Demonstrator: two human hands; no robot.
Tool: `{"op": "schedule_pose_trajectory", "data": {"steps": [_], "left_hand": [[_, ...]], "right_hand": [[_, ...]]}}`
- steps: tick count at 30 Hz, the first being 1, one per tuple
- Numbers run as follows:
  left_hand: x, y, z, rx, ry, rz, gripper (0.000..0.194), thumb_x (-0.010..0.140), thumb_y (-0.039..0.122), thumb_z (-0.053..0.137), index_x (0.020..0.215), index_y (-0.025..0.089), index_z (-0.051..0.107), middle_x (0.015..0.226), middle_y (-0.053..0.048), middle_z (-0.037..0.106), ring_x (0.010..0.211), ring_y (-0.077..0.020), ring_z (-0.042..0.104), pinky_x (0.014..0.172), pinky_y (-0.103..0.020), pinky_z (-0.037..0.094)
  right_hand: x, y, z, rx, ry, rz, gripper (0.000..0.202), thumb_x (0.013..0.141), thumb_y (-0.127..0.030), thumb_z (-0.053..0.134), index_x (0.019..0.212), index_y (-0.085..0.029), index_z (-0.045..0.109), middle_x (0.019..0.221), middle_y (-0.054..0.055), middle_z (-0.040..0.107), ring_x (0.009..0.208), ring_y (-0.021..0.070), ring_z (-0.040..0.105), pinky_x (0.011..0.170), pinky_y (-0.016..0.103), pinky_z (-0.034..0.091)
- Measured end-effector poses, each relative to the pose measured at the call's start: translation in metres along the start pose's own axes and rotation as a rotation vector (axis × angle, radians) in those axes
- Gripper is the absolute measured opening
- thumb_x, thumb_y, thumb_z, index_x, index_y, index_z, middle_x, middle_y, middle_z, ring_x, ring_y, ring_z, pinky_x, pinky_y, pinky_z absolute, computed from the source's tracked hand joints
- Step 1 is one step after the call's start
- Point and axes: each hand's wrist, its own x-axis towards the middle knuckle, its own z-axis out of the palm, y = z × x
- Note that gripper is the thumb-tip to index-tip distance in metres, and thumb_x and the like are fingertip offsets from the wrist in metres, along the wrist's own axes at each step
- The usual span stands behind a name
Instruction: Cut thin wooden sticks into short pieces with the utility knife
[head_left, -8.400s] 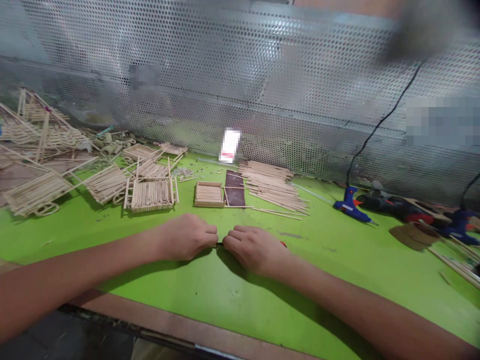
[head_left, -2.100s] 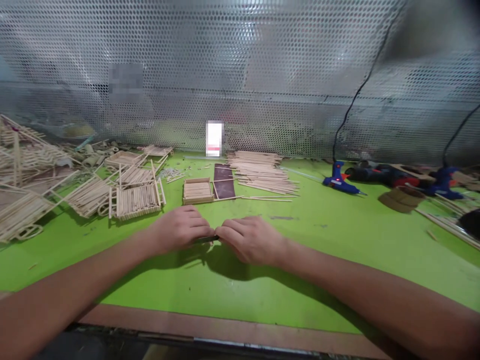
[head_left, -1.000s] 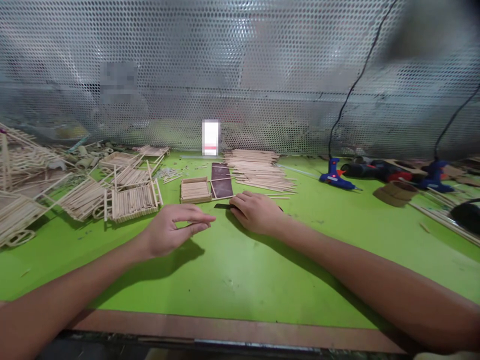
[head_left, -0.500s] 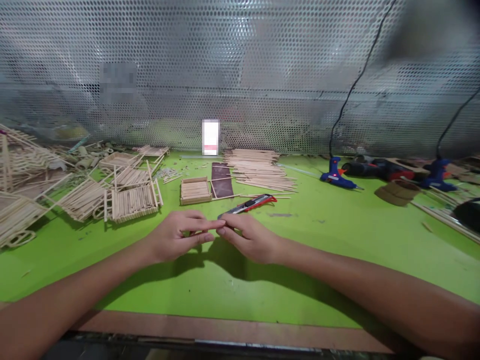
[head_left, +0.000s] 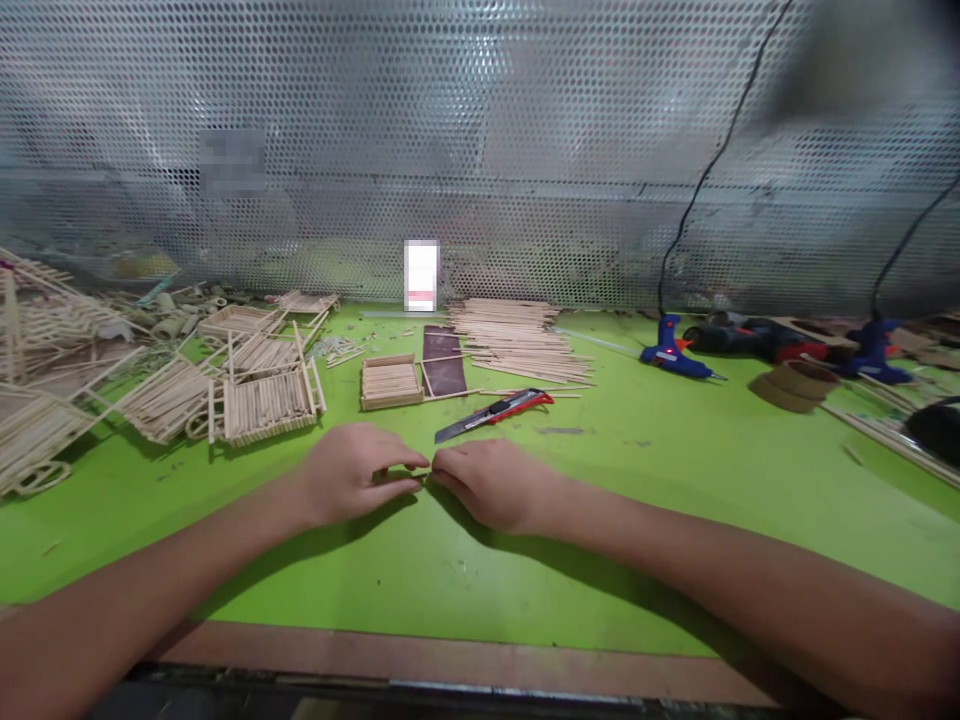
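Just above the front half of the green table, my left hand (head_left: 358, 474) and my right hand (head_left: 491, 485) meet fingertip to fingertip. A thin dark sliver shows between them, too small to name. The left thumb and forefinger are closed around it, with a narrow gap behind. My right fingers are curled together at its other end and hide whatever they grip. Right behind the hands lies a utility knife (head_left: 499, 410) with a red handle, its blade out and pointing left. Farther back are a small stick tray (head_left: 391, 382) and a dark brown rectangular piece (head_left: 445, 362).
Thin wooden sticks (head_left: 517, 335) lie in a pile at the back centre. Stick-built trays (head_left: 270, 408) crowd the left. Rightward stand a blue glue gun (head_left: 675, 350) with a cord, a brown round piece (head_left: 793, 385) and another glue gun (head_left: 879, 350). Perforated metal sheet (head_left: 480, 130) closes the back.
My hands have drawn slightly nearer to me, off the knife's blade tip, which now shows. The left forefinger, stretched across to the right hand before, has pulled back and bent. The knife has not moved.
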Motion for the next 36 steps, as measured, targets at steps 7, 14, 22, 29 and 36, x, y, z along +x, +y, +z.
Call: {"op": "schedule_pose_trajectory", "data": {"steps": [7,14,22,29,36], "left_hand": [[-0.005,0.002,0.0,0.101,-0.151,0.032,0.031,0.104,0.032,0.056,0.124,0.02,0.076,0.12,-0.007,0.079,0.099,-0.0237,0.076,0.084,-0.036,0.06],[-0.001,0.003,0.003,0.017,-0.141,0.04,0.031,0.106,0.027,0.052,0.121,0.019,0.078,0.12,-0.009,0.079,0.095,-0.0236,0.077,0.082,-0.035,0.06],[0.005,0.001,0.004,-0.041,-0.159,0.04,0.032,0.107,0.028,0.05,0.112,0.019,0.081,0.111,-0.01,0.081,0.089,-0.0211,0.077,0.077,-0.031,0.059],[0.003,-0.002,0.006,-0.112,-0.132,-0.092,0.025,0.102,0.027,0.06,0.118,0.023,0.079,0.114,-0.006,0.08,0.098,-0.0203,0.077,0.086,-0.031,0.059],[0.005,-0.005,0.007,-0.028,-0.106,-0.037,0.02,0.101,0.028,0.062,0.105,0.022,0.081,0.104,-0.004,0.082,0.089,-0.0194,0.076,0.082,-0.032,0.058]], "right_hand": [[-0.002,0.002,-0.003,-0.078,-0.066,-0.041,0.021,0.102,-0.014,0.047,0.107,-0.015,0.067,0.097,0.009,0.076,0.081,0.0206,0.07,0.064,0.031,0.036],[0.0,0.002,-0.016,-0.075,-0.101,-0.044,0.021,0.095,-0.008,0.051,0.103,-0.015,0.069,0.091,0.01,0.076,0.075,0.0212,0.069,0.059,0.032,0.034],[0.003,0.001,-0.022,-0.113,-0.135,-0.08,0.021,0.094,-0.006,0.052,0.104,-0.016,0.069,0.091,0.01,0.076,0.074,0.0207,0.07,0.058,0.031,0.034],[0.003,0.007,-0.01,-0.065,-0.077,-0.064,0.021,0.104,-0.019,0.047,0.1,-0.017,0.068,0.088,0.008,0.075,0.069,0.0177,0.065,0.056,0.03,0.03],[0.001,0.008,-0.006,-0.035,-0.031,-0.045,0.024,0.107,-0.026,0.045,0.098,-0.018,0.066,0.085,0.007,0.073,0.067,0.0174,0.064,0.056,0.03,0.028]]}}
